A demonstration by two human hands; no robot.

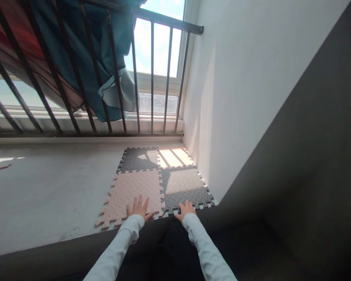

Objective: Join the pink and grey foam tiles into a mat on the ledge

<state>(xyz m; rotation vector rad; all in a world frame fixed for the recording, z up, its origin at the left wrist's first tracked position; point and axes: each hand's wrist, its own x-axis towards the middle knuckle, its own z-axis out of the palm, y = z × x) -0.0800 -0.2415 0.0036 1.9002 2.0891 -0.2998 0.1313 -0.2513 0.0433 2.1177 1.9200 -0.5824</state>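
Observation:
My left hand (pixel 139 208) lies flat with fingers spread on the near edge of a pink foam mat tile (pixel 137 185). My right hand (pixel 186 210) rests on the near edge of a dark grey foam mat tile (pixel 184 183), thumb apart from the fingers. Behind these two sit another dark grey foam tile (pixel 139 159) and a sunlit pale tile (pixel 175 157). Jigsaw teeth line the tiles' edges, and the tiles lie side by side as one block in the corner.
The tiles lie on a pale ledge (pixel 52 187) beside a white wall (pixel 240 78). At the back runs a dark metal railing (pixel 152 78) before a window. Blue cloth (pixel 114 86) hangs behind the bars. A thin brown stick (pixel 0 168) lies far left.

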